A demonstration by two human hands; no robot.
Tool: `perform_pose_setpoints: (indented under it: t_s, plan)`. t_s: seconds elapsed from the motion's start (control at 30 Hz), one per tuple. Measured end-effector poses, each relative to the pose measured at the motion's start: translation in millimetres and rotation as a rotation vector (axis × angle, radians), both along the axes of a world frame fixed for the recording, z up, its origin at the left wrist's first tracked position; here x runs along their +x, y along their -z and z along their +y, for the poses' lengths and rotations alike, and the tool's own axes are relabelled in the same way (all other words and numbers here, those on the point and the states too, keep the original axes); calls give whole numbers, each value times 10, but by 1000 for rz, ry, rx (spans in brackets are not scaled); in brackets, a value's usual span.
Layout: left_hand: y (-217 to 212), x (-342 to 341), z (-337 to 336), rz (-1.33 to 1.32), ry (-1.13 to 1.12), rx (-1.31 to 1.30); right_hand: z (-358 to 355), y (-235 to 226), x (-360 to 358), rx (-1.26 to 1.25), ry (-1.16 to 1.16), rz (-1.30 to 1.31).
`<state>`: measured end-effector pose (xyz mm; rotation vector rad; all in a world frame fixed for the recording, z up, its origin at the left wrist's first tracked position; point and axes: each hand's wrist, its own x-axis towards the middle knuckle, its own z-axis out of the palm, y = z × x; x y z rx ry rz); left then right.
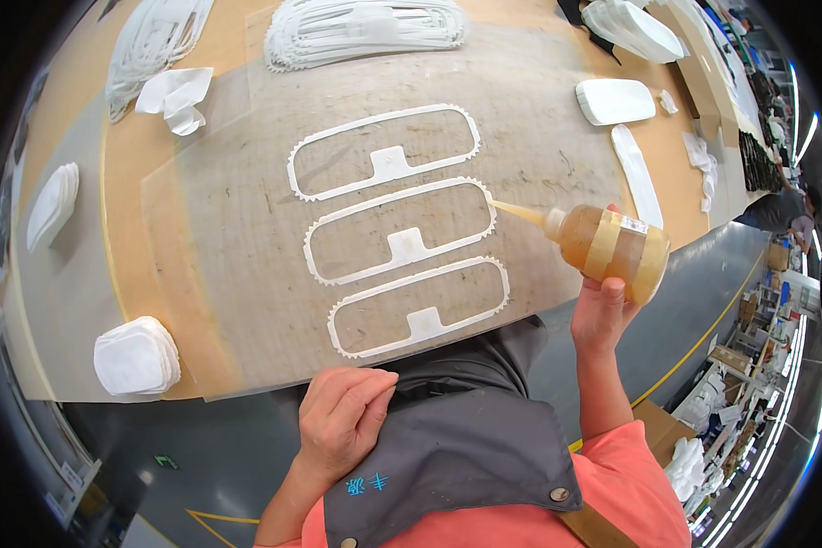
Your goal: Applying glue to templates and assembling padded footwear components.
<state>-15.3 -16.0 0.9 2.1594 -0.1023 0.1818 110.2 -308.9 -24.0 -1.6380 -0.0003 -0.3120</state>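
My right hand (603,310) grips an amber squeeze bottle (612,247) wrapped with tape, tipped on its side. Its long narrow nozzle (518,212) points left, with the tip at the right end of the middle white frame (407,247). That frame is one of three thin, rounded, tooth-edged pieces lying in a column, each with a tab inside. Beyond it lies the far frame (391,163); closest to me is the near frame (424,321). My left hand (345,416) is curled closed by the table's front edge, below the near frame, with nothing visible in its fingers.
A translucent mat (237,228) covers the table. At the back lies a pile of white frames (365,35), with more strips (155,46) to its left. White pad stacks stand at the near left (137,356), far left (53,206) and right (615,101). Shelves (749,356) line the right.
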Motion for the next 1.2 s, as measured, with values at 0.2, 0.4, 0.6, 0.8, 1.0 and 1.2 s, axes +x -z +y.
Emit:
perform_pose_setpoints:
  t_s: [0.2,0.4,0.6,0.8,1.0,1.2]
  plan:
    - [-11,-34,-21,-11,10,-2,-4,-44,-138,113,23,43]
    - [-35,-89,-39,-18,2,7,17,-37,-236,159,15,68]
    - [-26,-107,-54,-25,11,1,1,-25,-306,225,19,95]
    - [-18,-120,-55,-24,11,-1,-10,81,-330,179,0,73]
    - [-4,-130,-38,-31,8,-11,137,86,-364,217,-40,111]
    - [13,-153,-24,-46,-8,-8,268,128,-408,272,-78,167]
